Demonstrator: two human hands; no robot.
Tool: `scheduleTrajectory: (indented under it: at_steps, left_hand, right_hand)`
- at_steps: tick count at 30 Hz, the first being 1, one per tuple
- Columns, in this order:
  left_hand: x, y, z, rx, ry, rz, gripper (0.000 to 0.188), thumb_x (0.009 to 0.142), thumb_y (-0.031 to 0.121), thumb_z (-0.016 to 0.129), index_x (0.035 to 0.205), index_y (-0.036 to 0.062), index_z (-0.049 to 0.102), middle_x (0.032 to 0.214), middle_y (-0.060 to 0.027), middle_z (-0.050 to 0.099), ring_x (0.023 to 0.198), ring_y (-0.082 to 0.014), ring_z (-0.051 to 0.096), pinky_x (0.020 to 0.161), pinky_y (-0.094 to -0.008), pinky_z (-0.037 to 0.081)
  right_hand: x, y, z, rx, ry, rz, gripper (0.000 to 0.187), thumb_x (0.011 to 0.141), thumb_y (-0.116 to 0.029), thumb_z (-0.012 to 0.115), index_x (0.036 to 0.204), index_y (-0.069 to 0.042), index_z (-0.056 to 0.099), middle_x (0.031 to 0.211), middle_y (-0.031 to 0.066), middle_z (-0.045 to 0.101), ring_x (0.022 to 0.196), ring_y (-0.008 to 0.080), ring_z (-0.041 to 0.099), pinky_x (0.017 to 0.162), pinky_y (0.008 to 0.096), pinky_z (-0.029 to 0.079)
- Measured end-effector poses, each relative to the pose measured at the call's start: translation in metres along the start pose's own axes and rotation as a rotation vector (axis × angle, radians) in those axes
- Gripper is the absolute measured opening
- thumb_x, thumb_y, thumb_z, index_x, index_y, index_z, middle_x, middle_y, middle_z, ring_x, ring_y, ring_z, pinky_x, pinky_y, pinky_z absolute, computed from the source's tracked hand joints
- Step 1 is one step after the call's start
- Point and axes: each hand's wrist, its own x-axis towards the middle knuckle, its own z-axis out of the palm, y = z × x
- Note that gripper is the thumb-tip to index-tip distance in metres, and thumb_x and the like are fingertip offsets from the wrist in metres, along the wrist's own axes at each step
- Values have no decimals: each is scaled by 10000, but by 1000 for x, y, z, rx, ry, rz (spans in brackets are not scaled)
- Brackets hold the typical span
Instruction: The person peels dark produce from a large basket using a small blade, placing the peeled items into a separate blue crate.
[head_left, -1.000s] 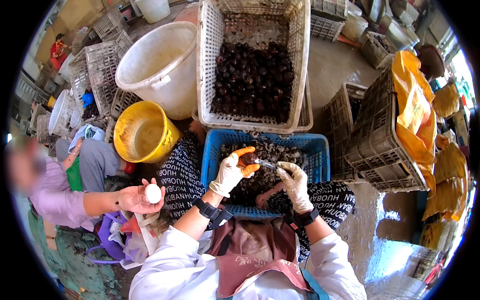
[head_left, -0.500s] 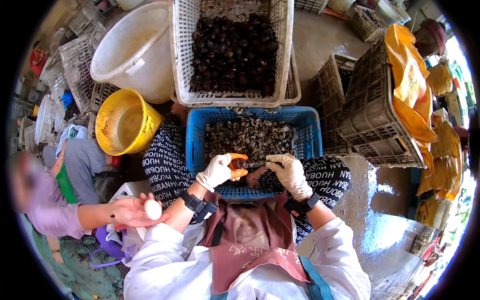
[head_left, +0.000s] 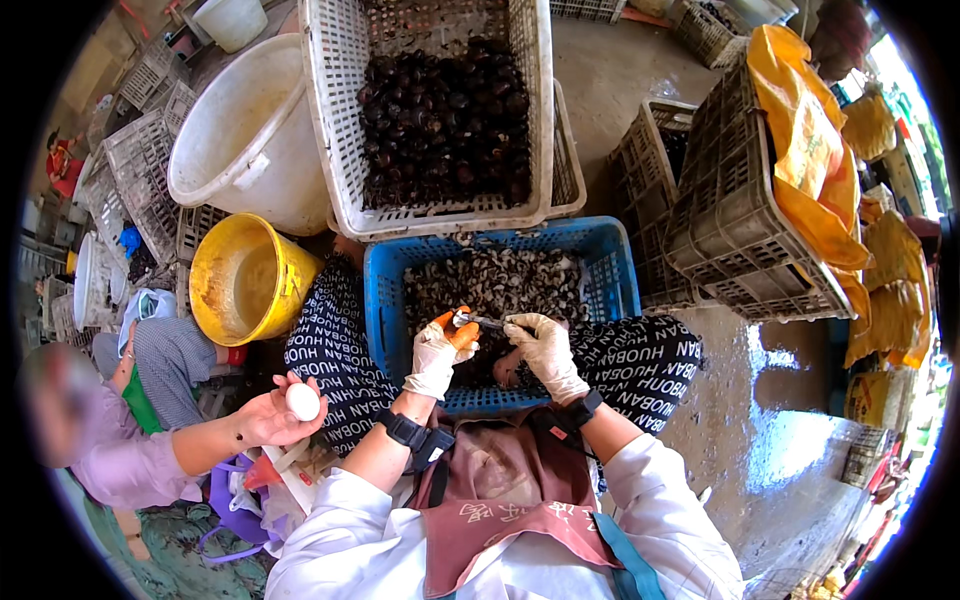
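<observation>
Take the blue basket (head_left: 620, 268) as your landmark: both your gloved hands are above its near half. Your left hand (head_left: 435, 362) has its orange-tipped fingers clamped on a small piece (head_left: 461, 319), over the left part of the basket. Your right hand (head_left: 545, 352) is closed on a thin tool (head_left: 488, 322), whose far end points at that piece.

The main risk is to your left fingers: they sit right by the tool's end, so a slip on a wet, smooth surface could jab through the glove. I can't tell how sharp the end is. If your left pinch loosens, the piece could drop among the dark and pale bits (head_left: 500, 285) inside the basket and be hard to find. Left of the basket, a co-worker's hand (head_left: 275, 412) holds a white ball (head_left: 302, 402) near your left forearm; a wide elbow swing might knock it.
</observation>
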Motion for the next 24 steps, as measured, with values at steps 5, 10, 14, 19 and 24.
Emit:
scheduleTrajectory:
  at_steps: [5, 10, 14, 19, 24]
  left_hand:
    - [8, 8, 7, 244, -80, 183, 472, 770, 76, 747, 1206, 38, 570, 829, -31, 638, 620, -83, 594, 543, -197, 497]
    - [11, 2, 16, 427, -143, 321, 456, 758, 51, 748, 1181, 33, 580, 823, -11, 624, 635, -71, 579, 560, -206, 501]
    - [15, -1, 27, 592, -172, 400, 405, 745, 87, 766, 1110, 24, 605, 762, -28, 645, 617, -95, 601, 549, -223, 501]
    - [23, 3, 36, 334, -73, 273, 396, 745, 74, 756, 1110, 26, 611, 790, -42, 647, 622, -116, 615, 537, -222, 510]
    - [19, -15, 50, 640, -46, 331, 386, 749, 85, 754, 1106, 26, 621, 863, -45, 668, 655, -120, 615, 600, -242, 520]
  right_hand:
    - [5, -8, -18, 67, 2, -35, 214, 838, -132, 687, 991, 15, 663, 791, 34, 661, 683, 67, 570, 629, 228, 488]
    - [2, -25, -45, -335, 60, -219, 225, 822, -162, 690, 997, -21, 680, 825, 101, 680, 660, 131, 637, 623, 256, 505]
    - [4, -27, -57, -273, 18, -68, 223, 809, -172, 689, 977, -25, 688, 873, 146, 683, 730, 207, 658, 692, 289, 511]
    - [9, -23, -41, -271, 185, -148, 230, 790, -187, 704, 966, -41, 693, 879, 130, 688, 796, 212, 664, 723, 285, 506]
    - [14, -21, -33, -187, 142, -60, 234, 805, -221, 701, 964, -50, 696, 854, 131, 685, 722, 205, 663, 689, 290, 514]
